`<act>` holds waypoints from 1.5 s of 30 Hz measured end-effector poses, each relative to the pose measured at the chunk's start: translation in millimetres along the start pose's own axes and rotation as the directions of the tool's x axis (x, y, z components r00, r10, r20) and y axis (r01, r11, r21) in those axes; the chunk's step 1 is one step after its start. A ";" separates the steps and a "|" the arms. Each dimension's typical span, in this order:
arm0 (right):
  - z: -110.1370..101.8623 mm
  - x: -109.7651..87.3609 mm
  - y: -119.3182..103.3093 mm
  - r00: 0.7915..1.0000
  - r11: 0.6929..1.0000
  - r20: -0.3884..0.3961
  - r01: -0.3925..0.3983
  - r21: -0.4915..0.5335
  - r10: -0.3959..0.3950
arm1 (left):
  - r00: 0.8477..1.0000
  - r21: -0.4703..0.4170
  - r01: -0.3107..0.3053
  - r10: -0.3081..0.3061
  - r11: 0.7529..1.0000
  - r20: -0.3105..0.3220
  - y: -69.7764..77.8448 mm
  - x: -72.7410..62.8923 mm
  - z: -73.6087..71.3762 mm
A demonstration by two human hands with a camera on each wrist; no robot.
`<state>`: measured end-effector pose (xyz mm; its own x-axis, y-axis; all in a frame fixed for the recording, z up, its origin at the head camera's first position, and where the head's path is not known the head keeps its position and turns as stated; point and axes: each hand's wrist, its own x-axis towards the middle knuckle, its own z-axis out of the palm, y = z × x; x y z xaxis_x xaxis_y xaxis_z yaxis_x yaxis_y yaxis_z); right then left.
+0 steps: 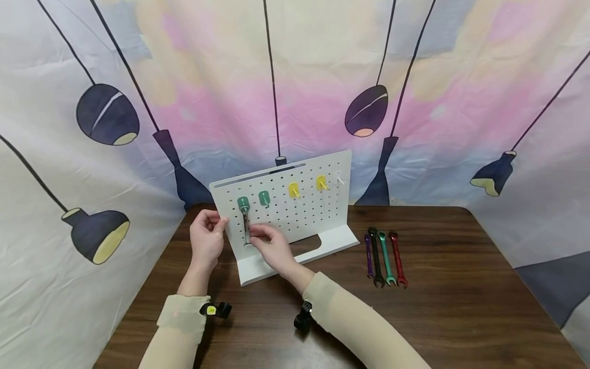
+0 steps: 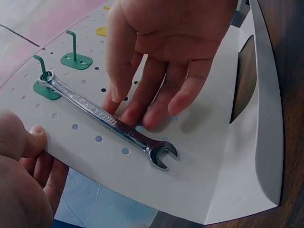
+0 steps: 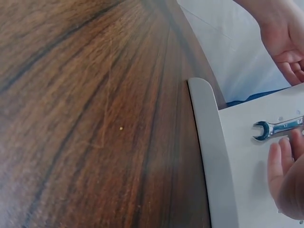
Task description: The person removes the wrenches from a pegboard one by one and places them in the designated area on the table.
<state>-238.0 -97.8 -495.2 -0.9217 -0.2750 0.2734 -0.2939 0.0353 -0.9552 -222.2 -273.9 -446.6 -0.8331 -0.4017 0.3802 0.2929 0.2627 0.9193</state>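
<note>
A silver combination wrench [image 2: 102, 116] hangs by its ring end on a green hook [image 2: 46, 90] at the left of the white pegboard [image 1: 343, 210]. Its open-ended jaw points down toward the board's base. My left hand [image 1: 208, 240] grips the board's left edge, thumb in front and fingers behind. Beside the wrench's shaft is my right hand [image 1: 273, 248], its fingers loosely extended and the fingertips right at the shaft in the left wrist view. In the right wrist view, the wrench [image 3: 280, 127] shows its lower end just above the right fingers.
A second green hook [image 1: 264, 199], two yellow hooks, one a yellow hook [image 1: 294, 190], and a white hook [image 1: 340, 178] line the board. Several wrenches, among them a red wrench [image 1: 398, 259], lie on the wooden table [image 1: 451, 287] to the right. A patterned cloth hangs behind.
</note>
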 end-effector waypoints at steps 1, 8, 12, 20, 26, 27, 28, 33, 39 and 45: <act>0.4 0.0 0.4 1.000 1.000 0.001 -0.003 0.000 0.003 | 1.000 0.001 -0.003 0.003 1.000 0.000 0.1 0.1 0.1; 3.0 -1.4 1.5 1.000 1.000 -0.001 -0.019 0.021 0.019 | 1.000 -0.002 -0.008 0.008 1.000 0.000 -1.2 0.9 0.3; 4.0 -1.9 1.3 1.000 0.999 0.007 -0.022 0.039 0.022 | 1.000 -0.005 -0.009 0.009 1.000 -0.001 -1.5 1.2 -0.1; 3.8 -4.8 0.6 1.000 0.999 -0.014 -0.016 0.048 0.016 | 1.000 0.004 0.002 -0.002 1.000 -0.003 0.8 1.6 0.5; 1.4 -4.8 2.2 1.000 1.000 -0.012 -0.021 0.012 0.021 | 1.000 -0.040 -0.028 0.027 0.999 -0.013 -6.2 -0.1 -0.1; 1.1 -4.7 2.0 1.000 1.000 -0.011 -0.021 0.011 0.021 | 1.000 -0.054 -0.027 0.026 0.998 -0.010 -7.4 -0.8 -0.4; 0.9 -4.5 1.6 1.000 1.000 -0.010 -0.021 0.007 0.021 | 1.000 -0.068 -0.027 0.027 0.997 -0.003 -8.6 -1.6 -0.9; 0.8 -3.9 2.4 1.000 1.000 -0.013 -0.009 0.010 0.009 | 0.998 -0.122 -0.015 0.023 0.992 0.057 -11.3 -4.2 -3.5; -0.2 -5.5 0.8 1.000 1.000 0.001 -0.022 -0.011 0.022 | 0.998 -0.138 0.005 0.004 0.990 0.060 -12.3 -5.0 -6.0; -4.1 -6.6 0.5 0.999 0.999 0.014 -0.037 -0.019 0.038 | 0.997 -0.122 0.012 -0.004 0.992 0.073 -15.3 -5.8 -6.8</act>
<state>-233.1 -92.0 -497.1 -0.9284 -0.2871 0.2357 -0.2641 0.0639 -0.9624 -218.6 -281.6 -462.2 -0.8661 -0.3376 0.3686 0.3376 0.1487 0.9295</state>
